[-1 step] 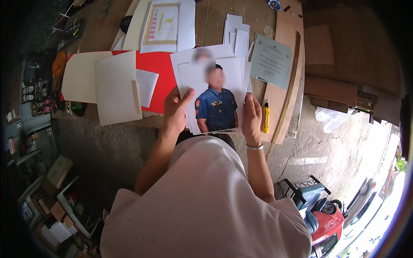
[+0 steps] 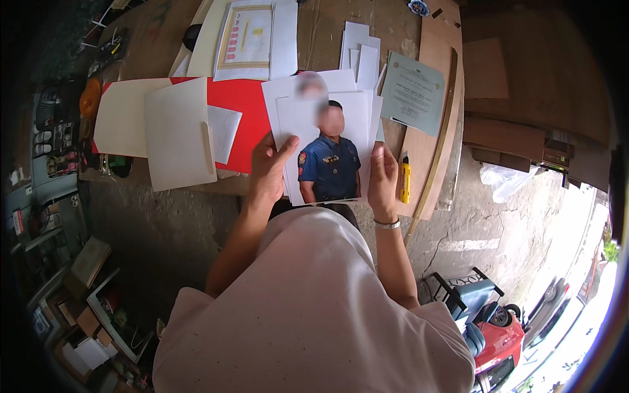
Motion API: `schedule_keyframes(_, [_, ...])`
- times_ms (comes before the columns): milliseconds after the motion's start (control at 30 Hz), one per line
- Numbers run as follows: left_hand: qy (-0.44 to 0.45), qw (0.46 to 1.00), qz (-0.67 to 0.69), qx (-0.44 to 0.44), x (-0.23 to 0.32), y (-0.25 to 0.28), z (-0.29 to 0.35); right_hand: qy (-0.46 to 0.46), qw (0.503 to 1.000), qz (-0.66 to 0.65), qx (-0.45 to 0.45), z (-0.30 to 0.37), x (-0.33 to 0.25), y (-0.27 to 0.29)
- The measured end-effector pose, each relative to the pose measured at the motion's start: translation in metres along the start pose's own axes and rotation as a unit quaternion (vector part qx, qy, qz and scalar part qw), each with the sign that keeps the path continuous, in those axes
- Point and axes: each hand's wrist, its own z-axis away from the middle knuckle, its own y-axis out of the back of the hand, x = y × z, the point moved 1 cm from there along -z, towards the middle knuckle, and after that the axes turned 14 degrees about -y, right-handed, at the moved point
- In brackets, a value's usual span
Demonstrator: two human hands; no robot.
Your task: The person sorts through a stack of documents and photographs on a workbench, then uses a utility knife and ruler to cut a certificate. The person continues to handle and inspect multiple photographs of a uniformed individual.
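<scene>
A small stack of photo prints is between my hands, held near the table's front edge. The top photo print (image 2: 331, 167) shows a person in a blue uniform on a white ground. Behind it, a second photo print (image 2: 278, 92) sticks out at the top and left. My left hand (image 2: 270, 167) is closed on the stack's left edge, thumb on the front, fingers hidden behind. On the right edge, my right hand (image 2: 382, 180) grips the prints, its fingers partly hidden. A yellow cutter knife (image 2: 405, 180) lies just right of that hand.
Cream boards (image 2: 180, 134) lie over a red sheet (image 2: 246, 121) at left. Farther back are a framed certificate (image 2: 246, 39) and white paper pieces (image 2: 354, 46). A green certificate (image 2: 413, 92) and a wooden strip (image 2: 442, 131) lie at right. Shelves (image 2: 49, 170) stand far left.
The top photo print has shifted slightly, and its lower edge looks a little straighter. Both hands keep nearly the same place and grip.
</scene>
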Motion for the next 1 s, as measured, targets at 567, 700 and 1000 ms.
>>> schedule_keyframes(567, [-0.054, 0.998, 0.002, 0.025, -0.008, -0.007, -0.002, 0.071, 0.993, -0.038, 0.082, -0.006, 0.003, 0.018])
schedule_keyframes(700, [-0.080, 0.996, -0.013, 0.037, -0.007, 0.000, -0.003, 0.091, 0.957, -0.074, 0.267, -0.002, -0.019, 0.051])
schedule_keyframes(1000, [-0.089, 0.996, 0.004, 0.025, 0.017, 0.005, -0.006, 0.079, 0.952, 0.184, 0.232, -0.007, -0.038, 0.073])
